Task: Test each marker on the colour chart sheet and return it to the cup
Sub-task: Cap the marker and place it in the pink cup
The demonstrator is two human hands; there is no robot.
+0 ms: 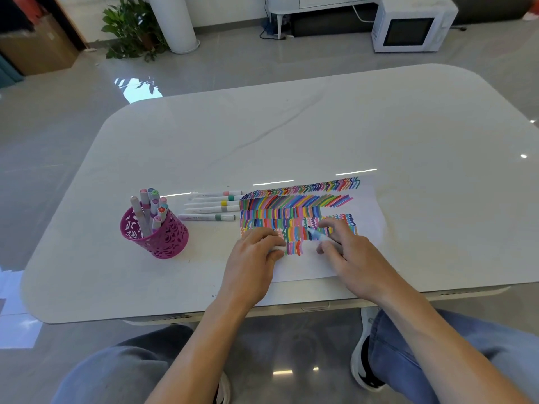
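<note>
Right hand (347,252): fingers and thumb pinch an uncapped marker (318,235), its tip angled down at the lower rows, ready to stroke.
Left hand (253,258): curled round a white cap (278,249) and resting on the colour chart sheet (370,205), likely to steady it.
Cup (163,240): pink, left of the sheet, holds upright markers (151,208) and is within reach for returns.
Loose markers (210,206): five lie between cup and sheet, probably awaiting testing.

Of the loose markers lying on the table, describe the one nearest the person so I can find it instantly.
On the white table, between the pink lattice cup and the colour chart sheet, five white markers lie in a row. It is the row's nearest one, with a grey-green band, reaching farther left than the other four.
</note>
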